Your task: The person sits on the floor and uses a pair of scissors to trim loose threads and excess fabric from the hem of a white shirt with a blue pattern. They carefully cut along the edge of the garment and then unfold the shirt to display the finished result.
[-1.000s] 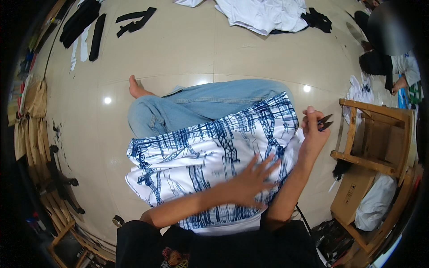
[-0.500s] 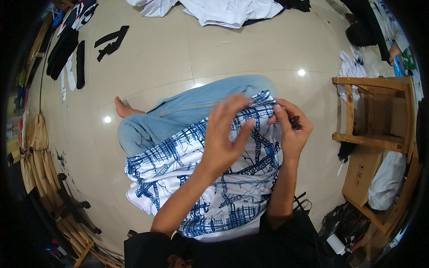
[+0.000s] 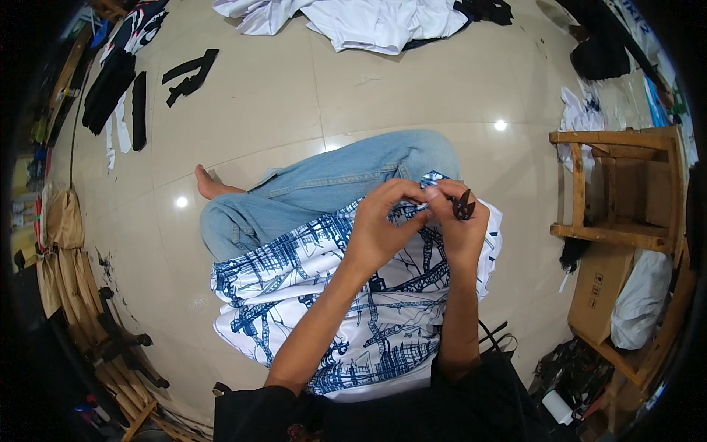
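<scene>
Across my lap lies a white garment point(image 3: 383, 317) printed with blue sketch-like lines, its folds spread over my crossed legs in light blue jeans point(image 3: 331, 173). My left hand point(image 3: 387, 225) has thumb and fingers pinched together at the garment's upper edge. Right beside it, my right hand point(image 3: 458, 221) is closed, its thumb and fingertips meeting the left fingers at the same bunched edge. Small dark thread snips point(image 3: 464, 205) stick out of the right hand, points upward. The exact bit of cloth between the fingertips is hidden.
White clothes point(image 3: 383, 22) lie on the tiled floor ahead. Black cloth strips point(image 3: 191, 74) and a dark folded pile point(image 3: 109, 92) are at the far left. To the right stand a wooden stool point(image 3: 611, 239), a cardboard box point(image 3: 598, 291) and a white plastic bag point(image 3: 641, 302).
My left hand has gone from spread and blurred to a pinch beside the right. The right hand has shifted slightly left and down, and more cloth shows on its right.
</scene>
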A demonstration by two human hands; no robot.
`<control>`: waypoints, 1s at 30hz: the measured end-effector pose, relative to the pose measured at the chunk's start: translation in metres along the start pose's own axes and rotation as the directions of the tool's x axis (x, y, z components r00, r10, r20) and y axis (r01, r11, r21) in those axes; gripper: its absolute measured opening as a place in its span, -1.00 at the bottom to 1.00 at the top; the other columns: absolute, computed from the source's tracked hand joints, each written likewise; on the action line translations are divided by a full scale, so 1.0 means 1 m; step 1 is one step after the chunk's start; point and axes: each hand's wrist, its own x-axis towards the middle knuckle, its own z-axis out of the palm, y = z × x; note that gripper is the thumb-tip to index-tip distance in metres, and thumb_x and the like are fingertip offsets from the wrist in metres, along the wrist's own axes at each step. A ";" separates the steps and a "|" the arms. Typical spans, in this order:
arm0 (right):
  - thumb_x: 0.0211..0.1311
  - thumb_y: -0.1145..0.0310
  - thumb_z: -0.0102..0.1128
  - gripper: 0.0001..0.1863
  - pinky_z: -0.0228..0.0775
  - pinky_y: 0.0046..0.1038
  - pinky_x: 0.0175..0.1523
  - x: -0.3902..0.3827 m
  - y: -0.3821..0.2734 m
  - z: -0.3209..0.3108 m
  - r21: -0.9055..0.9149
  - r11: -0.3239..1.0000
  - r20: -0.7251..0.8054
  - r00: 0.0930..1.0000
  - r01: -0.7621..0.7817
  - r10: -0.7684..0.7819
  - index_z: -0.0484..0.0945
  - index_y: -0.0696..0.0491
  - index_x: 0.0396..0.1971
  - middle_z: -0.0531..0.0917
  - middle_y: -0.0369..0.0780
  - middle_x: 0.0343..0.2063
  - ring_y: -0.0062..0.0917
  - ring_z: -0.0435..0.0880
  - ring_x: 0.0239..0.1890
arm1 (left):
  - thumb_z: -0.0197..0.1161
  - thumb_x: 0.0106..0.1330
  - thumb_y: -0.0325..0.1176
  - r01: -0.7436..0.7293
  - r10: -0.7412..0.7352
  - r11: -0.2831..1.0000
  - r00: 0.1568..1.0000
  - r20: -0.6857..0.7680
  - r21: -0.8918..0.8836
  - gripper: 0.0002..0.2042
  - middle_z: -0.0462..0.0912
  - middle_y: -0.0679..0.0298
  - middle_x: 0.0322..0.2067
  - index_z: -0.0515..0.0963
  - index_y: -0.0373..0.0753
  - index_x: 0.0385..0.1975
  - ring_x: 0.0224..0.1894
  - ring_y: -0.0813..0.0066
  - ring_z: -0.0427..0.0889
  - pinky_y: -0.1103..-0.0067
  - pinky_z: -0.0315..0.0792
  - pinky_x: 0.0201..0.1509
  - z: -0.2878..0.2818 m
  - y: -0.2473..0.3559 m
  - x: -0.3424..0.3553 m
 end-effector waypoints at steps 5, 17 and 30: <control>0.33 0.26 0.34 -0.75 0.16 -0.66 -0.40 -0.006 -0.014 -0.003 0.133 0.984 -0.006 0.993 -0.119 0.121 0.68 0.17 -0.27 0.55 -0.45 -0.53 -0.83 0.34 -0.51 | 0.45 0.20 -0.49 0.108 -0.115 0.991 0.990 -0.083 -0.079 -0.81 0.68 0.28 -0.25 0.63 -0.29 -0.22 -0.29 0.57 0.59 0.60 0.49 -0.12 0.005 0.008 -0.004; 0.30 0.33 0.31 -0.83 0.21 -0.68 -0.26 -0.010 -0.011 -0.013 0.373 0.850 0.258 0.921 -0.372 0.290 0.65 0.13 -0.40 0.53 -0.46 -0.53 -0.79 0.42 -0.42 | 0.15 0.48 -0.26 0.087 -0.080 0.961 0.996 0.035 -0.263 -0.76 0.65 0.35 -0.28 0.62 -0.28 -0.35 -0.26 0.59 0.49 0.66 0.35 -0.10 -0.034 -0.023 -0.011; 0.22 0.48 0.37 -0.93 0.29 -0.63 -0.28 -0.010 -0.035 -0.012 -0.124 0.982 0.201 0.966 -0.142 0.165 0.69 0.16 -0.38 0.61 -0.38 -0.53 -0.74 0.47 -0.45 | 0.13 0.52 -0.32 0.403 -0.321 0.736 0.915 0.243 -0.544 -0.86 0.53 0.47 -0.52 0.45 -0.18 -0.05 -0.47 0.81 0.42 0.78 0.24 -0.33 -0.037 -0.020 -0.019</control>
